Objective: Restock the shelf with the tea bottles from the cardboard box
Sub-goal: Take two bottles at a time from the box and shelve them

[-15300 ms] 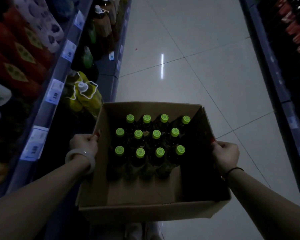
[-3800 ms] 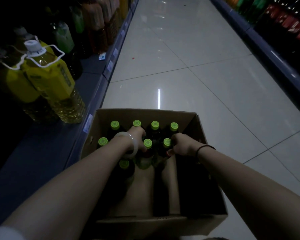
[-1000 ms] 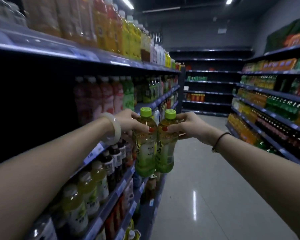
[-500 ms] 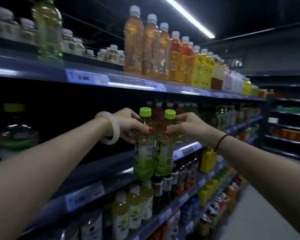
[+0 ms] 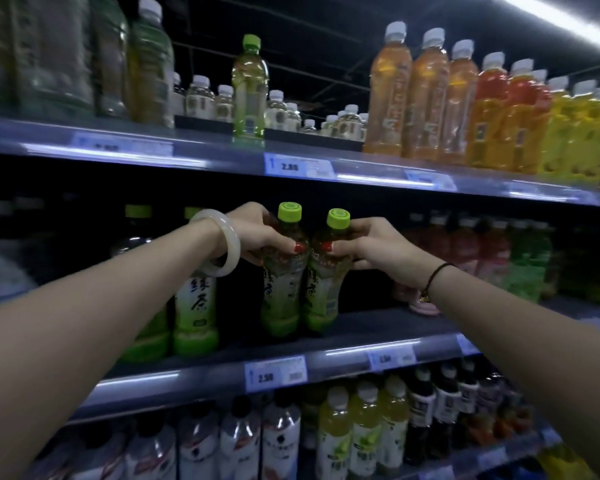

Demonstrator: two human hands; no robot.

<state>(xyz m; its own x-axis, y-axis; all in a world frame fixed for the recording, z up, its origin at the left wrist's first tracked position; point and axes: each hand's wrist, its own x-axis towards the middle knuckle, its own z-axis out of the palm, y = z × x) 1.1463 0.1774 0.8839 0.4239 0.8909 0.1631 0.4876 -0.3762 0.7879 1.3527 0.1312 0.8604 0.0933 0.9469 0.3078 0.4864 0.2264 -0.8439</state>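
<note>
Tea bottles (image 5: 280,299), two of them, clear plastic with lime-green screw caps, pale green labels and yellow-green drink inside, stand upright and touching side by side over the dark grey middle shelf (image 5: 378,325), close to its front edge. Their bases are right down at the shelf board, but I cannot tell whether they rest on it or hang just clear.

The person's left hand (image 5: 253,233) grasps one bottle round the shoulder just under the cap, with the thumb and its red nail across the front. The right hand (image 5: 374,247) grasps the other bottle the same way, thumb forward and fingers curled behind the neck. A thick white bangle (image 5: 227,245) hangs on the left wrist, and a thin black cord (image 5: 435,273) circles the right.

On the same shelf, to the left of the held pair, more green-labelled bottles (image 5: 196,306) of the same kind stand partly behind the left forearm. Further right along the shelf are red and green drinks (image 5: 492,258), rather blurred. On the shelf's front rail, below the held pair, a white price tag (image 5: 274,374) reads 2.50. Above the shelf, the next level carries tall orange drinks with white caps (image 5: 388,95) and a single green-capped bottle (image 5: 249,95). Below the shelf stand rows of white-labelled and yellow bottles (image 5: 333,434).
</note>
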